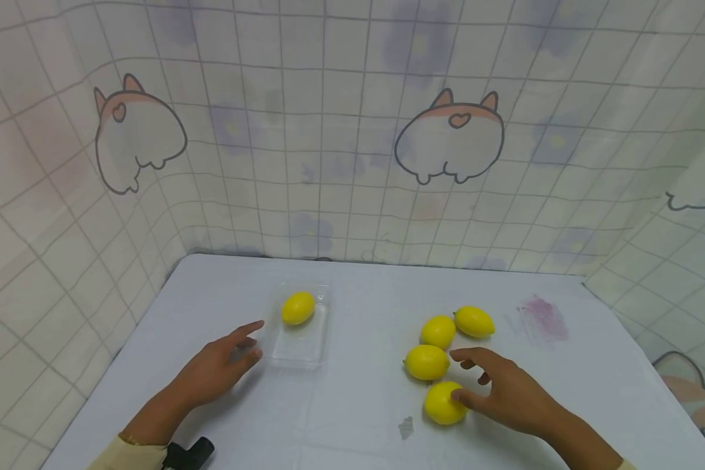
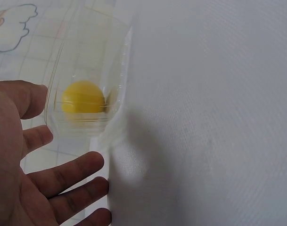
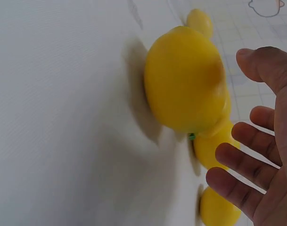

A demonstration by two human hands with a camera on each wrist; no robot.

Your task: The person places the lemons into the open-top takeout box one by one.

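One yellow lemon (image 1: 297, 308) lies in a clear plastic tray (image 1: 296, 360) on the left half of the table. Just left of that tray is my left hand (image 1: 220, 365), its fingers spread and holding nothing; in the left wrist view the fingertips come close to the tray's wall (image 2: 119, 80). Several more lemons form a loose curved row on the right. My right hand (image 1: 508, 391) hovers beside the nearest lemon (image 1: 443, 403), the thumb overlapping it in the head view. From the right wrist, a gap shows between the relaxed fingers and this big lemon (image 3: 183, 80).
The white table (image 1: 364, 418) carries a pinkish stain (image 1: 543, 318) at the right and a small grey mark (image 1: 406, 427) near the front lemon. Tiled-pattern curtains (image 1: 341, 143) with cartoon animals surround the table at the back and sides. A black strap piece (image 1: 190, 452) sits at my left sleeve.
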